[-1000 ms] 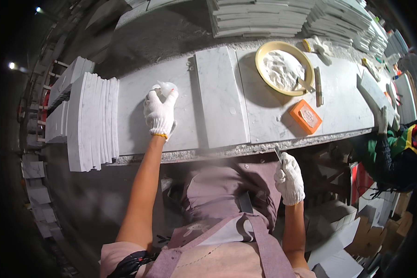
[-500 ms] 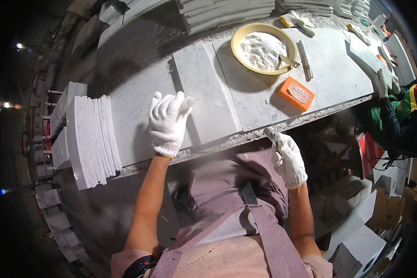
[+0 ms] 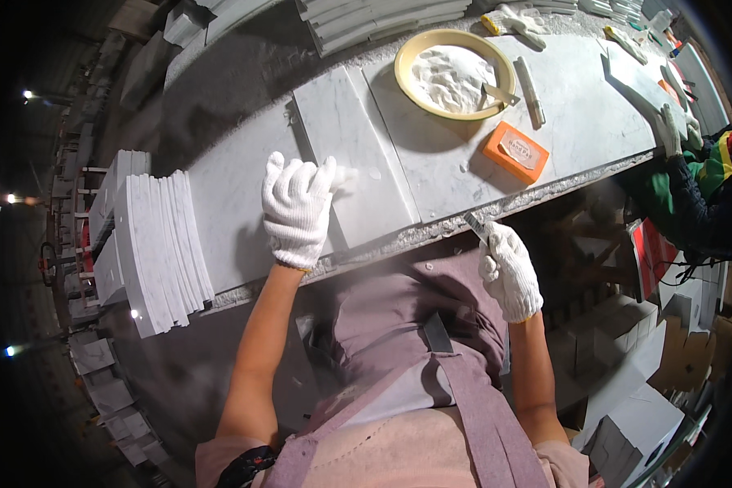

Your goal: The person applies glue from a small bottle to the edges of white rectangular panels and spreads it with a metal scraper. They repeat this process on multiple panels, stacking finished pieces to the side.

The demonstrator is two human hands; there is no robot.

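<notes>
My left hand [image 3: 298,205], in a white knit glove, is raised over a marble slab [image 3: 351,134] on the bench. Its fingers are curled, and a pale, thin, blurred piece [image 3: 345,176] pokes out past the fingertips; its kind is unclear. My right hand [image 3: 508,272], gloved alike, is closed by the bench's front edge. It grips a narrow flat metal blade [image 3: 476,226] pointing up toward the bench. Beyond it lies an orange hand pad box [image 3: 506,146]. A yellow bowl [image 3: 402,73] of white powder or paste stands farther back, a putty knife [image 3: 503,95] resting in it.
Stacked marble strips [image 3: 167,244] stand at the bench's left end. More slabs [image 3: 382,24] are piled behind. A pale stick [image 3: 532,91] lies beside the bowl, with spare gloves [image 3: 516,24] behind. At right, a co-worker's gloved hand [image 3: 669,130] rests on the bench.
My left hand has turned slightly, with the pale piece now blurred and lower by its fingertips. The right hand, still gripping the blade, has barely moved. The view has shifted a little.
</notes>
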